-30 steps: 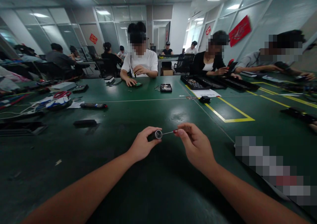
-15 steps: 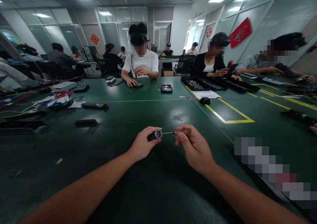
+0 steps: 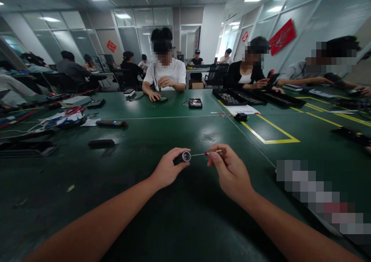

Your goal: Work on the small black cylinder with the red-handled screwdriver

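Head view, as seen by an onlooker in the room. The left hand (image 3: 168, 168) has its grip closed around a dark tube (image 3: 179, 159), forefinger along the top and thumb beneath, the digits parted only by the tube's own thickness. The tube is held above the green desk (image 3: 145, 140), its silver-rimmed open end turned toward the wearer and slightly to the right. The right hand (image 3: 230, 169) pinches the clear handle of a screwdriver (image 3: 206, 153) between thumb and fingers; this grip is nearly pressed together, with only the slim handle between. A red collar shows ahead of the thumb, and the thin shaft extends leftward, almost level, to the tube's mouth. Whether the tip touches the inside I cannot tell. On the desk, a black bar (image 3: 101, 143) lies to the left of the hands, with a thick pen-shaped tool (image 3: 111, 123) beyond it. A small black block (image 3: 240, 117) rests beside the yellow tape (image 3: 281, 141). Across the desk, a person in a white top (image 3: 166, 73) bends over a small green piece (image 3: 164, 99).
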Motion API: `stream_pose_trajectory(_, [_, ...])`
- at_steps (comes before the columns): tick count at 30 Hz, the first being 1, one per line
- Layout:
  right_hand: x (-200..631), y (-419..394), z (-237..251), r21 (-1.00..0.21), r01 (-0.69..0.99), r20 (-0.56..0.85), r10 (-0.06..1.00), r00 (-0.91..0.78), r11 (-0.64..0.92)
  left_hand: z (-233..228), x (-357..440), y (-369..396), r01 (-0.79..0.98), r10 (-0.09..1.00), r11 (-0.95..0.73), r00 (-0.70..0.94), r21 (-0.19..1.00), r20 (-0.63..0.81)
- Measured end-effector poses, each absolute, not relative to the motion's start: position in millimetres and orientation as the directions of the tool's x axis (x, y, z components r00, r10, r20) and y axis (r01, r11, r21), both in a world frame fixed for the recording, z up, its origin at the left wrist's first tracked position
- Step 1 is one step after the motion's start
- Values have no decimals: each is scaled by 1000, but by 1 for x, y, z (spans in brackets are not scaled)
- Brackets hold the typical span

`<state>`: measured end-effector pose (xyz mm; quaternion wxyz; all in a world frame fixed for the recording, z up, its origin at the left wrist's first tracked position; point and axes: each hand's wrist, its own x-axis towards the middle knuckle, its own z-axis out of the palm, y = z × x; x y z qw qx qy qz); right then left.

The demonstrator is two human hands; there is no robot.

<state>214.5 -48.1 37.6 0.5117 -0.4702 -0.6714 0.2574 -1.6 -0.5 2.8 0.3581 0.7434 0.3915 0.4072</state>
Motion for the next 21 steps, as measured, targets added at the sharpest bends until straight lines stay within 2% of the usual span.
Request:
stream_pose_trajectory(4, [215,-48,39,-837,350,438,898,-33,421,3,-2,0,294,873,-440,362,848,327])
stream_pose_trajectory(17, [214,-51,40,-836,309,415,891,-187,454,0,-1,2,283,861,-462,370,840,349])
stream_pose_trajectory(21, [213,-53,40,-828,310,450,884,-130,467,0,-1,1,286,859,-465,376,838,349])
